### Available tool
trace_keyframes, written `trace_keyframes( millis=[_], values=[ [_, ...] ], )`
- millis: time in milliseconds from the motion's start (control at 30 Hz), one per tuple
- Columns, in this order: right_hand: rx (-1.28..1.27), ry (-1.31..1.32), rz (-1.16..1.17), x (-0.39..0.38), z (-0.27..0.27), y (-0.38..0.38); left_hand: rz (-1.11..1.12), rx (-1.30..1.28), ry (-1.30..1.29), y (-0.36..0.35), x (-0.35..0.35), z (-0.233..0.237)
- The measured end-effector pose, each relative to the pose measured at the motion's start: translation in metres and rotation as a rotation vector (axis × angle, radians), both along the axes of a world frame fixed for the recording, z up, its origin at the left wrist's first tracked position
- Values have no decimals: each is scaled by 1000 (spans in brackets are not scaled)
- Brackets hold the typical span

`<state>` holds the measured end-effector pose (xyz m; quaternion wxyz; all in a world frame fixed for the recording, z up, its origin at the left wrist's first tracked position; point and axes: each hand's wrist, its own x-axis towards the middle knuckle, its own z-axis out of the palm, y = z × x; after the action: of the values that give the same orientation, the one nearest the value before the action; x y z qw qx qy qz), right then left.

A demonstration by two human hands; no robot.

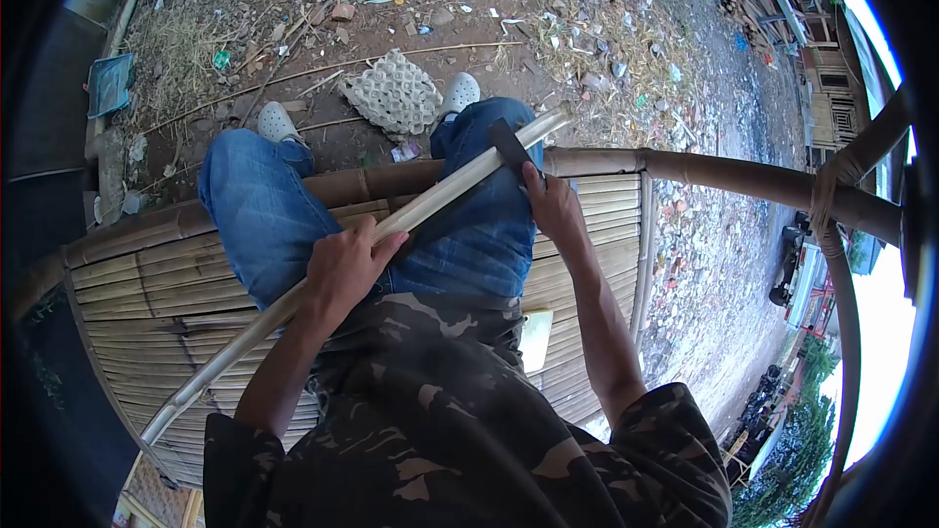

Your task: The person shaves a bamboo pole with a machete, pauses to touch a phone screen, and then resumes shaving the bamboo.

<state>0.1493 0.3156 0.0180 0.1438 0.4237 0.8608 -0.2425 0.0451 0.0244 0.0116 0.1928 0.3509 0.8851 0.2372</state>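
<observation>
A long pale bamboo strip (445, 193) lies slantwise across my jeans, from the lower left up to the right. My left hand (344, 269) is wrapped round its middle, above my left thigh. Near the strip's upper right end, my right hand (553, 200) grips a dark flat blade-like tool (511, 150). The tool crosses the strip and appears to touch it. Its handle is mostly hidden by the fingers.
I sit on a bamboo slat platform (147, 298) with a thick bamboo front rail (685, 168). An egg tray (393, 93) lies on the littered ground by my shoes. A bamboo post (849, 303) stands at right. A pale yellow object (535, 340) rests beside my hip.
</observation>
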Motion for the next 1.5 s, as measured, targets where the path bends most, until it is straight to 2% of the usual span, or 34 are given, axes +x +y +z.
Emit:
trace_keyframes(
  millis=[133, 267, 433, 633, 767, 933, 1000, 1033, 1100, 1167, 1233, 1267, 1333, 1500],
  values=[
    [99, -6, -164, -9, -5, 28, -5, -18, -2, 1, -2, 3],
    [57, 33, -47, -11, 11, 13, 5, -18, 6, 0, 0, 0],
    [120, 50, -68, -17, 7, 29, 3, -41, -11, 1, -1, 4],
    [56, 32, -18, -20, 17, 5, -5, -38, -19, 1, -1, 1],
    [194, 92, -72, -22, -1, 28, -3, -31, -24, 1, -3, 0],
    [25, -23, -19, -22, 14, 7, 7, -22, -34, 2, -5, 3],
    [8, -20, -50, -20, 12, 11, 10, -104, -213, 4, -10, 11],
    [-11, -17, -80, -21, 11, 7, 22, -133, -219, 2, -12, 11],
    [8, -40, -72, -15, 4, 8, 158, 259, -434, -6, -21, 10],
    [3, -10, -73, -8, 2, 7, 335, 617, -805, -17, -38, 19],
    [-8, 25, -84, -3, 5, 4, 348, 1332, -1734, -31, -53, 35],
    [-10, -24, -121, -4, 9, 2, 386, 1328, -1699, -33, -53, 45],
    [-40, -49, -149, 0, 4, 4, 456, 1668, -1893, -30, -53, 59],
    [-47, -24, -151, 5, 9, 1, 399, 1773, -1900, -26, -49, 70]
  ],
)
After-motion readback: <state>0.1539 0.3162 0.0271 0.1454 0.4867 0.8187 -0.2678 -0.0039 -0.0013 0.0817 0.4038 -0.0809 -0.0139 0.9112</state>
